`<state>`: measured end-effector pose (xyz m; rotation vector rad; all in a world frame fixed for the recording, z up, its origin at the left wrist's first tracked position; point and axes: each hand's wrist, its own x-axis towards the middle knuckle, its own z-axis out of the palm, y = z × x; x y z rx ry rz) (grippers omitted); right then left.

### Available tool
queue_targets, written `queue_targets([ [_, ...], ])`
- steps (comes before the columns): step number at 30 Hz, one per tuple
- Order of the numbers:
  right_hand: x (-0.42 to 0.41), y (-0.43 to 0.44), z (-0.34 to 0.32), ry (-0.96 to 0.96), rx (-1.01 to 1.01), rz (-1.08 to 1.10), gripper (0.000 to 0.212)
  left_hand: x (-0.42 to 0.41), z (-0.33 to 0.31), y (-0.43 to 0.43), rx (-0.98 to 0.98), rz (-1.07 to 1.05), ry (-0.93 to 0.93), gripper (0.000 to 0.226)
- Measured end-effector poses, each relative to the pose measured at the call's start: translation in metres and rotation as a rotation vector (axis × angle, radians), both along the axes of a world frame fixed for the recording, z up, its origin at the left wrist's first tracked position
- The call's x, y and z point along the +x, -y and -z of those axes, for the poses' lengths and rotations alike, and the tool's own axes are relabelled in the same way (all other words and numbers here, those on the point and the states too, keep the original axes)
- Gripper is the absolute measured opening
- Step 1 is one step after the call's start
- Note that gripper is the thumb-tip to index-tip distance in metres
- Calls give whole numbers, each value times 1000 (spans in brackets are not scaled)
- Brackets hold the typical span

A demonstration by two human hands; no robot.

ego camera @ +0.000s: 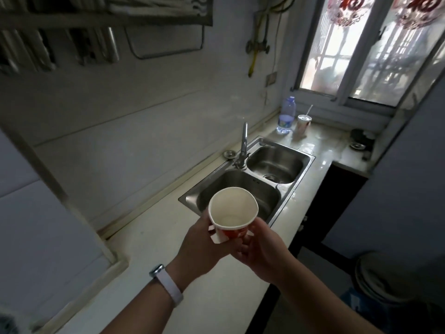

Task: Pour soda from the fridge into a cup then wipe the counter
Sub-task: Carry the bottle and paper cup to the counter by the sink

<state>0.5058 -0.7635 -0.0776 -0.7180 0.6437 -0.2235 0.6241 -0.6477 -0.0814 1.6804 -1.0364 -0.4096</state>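
A person's left hand (199,247), wearing a white wristband (168,285), and right hand (260,251) are together grasping a paper cup (232,213) near the picture's centre, above the counter (154,237). The cup is sitting empty, mouth tilted toward the viewer. At one o'clock, a double sink (281,162) is lying; farther on, a water bottle (287,115) and can (303,125) are standing.

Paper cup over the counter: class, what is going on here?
A person holds an empty paper cup in both hands, left hand and right hand, above the counter beside the double sink. Nothing is poured yet. A water bottle and a can with a straw stand near the window.
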Motion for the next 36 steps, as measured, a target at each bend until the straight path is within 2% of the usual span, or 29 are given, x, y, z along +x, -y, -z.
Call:
queue_targets([
  [4, -28, 42, -5, 22, 12, 19, 46, -16, -4, 48, 23, 29, -34, 75],
  [10, -93, 120, -17, 101, 10, 10, 37, -62, -6, 140, 82, 82, -122, 75],
  [15, -142, 198, -20, 132, -80, -25, 65, -110, -18, 219, 76, 115, -113, 68],
  [18, -170, 238, -22, 123, -113, -20, 64, -136, -22, 262, 80, 150, -121, 72],
  [28, -243, 324, -35, 84, -146, 104, 54, -203, -35, 364, 57, 255, -88, 65],
  [36, -245, 392, -23, 36, -121, 175, 53, -203, -20, 441, 83, 314, -144, 62],
])
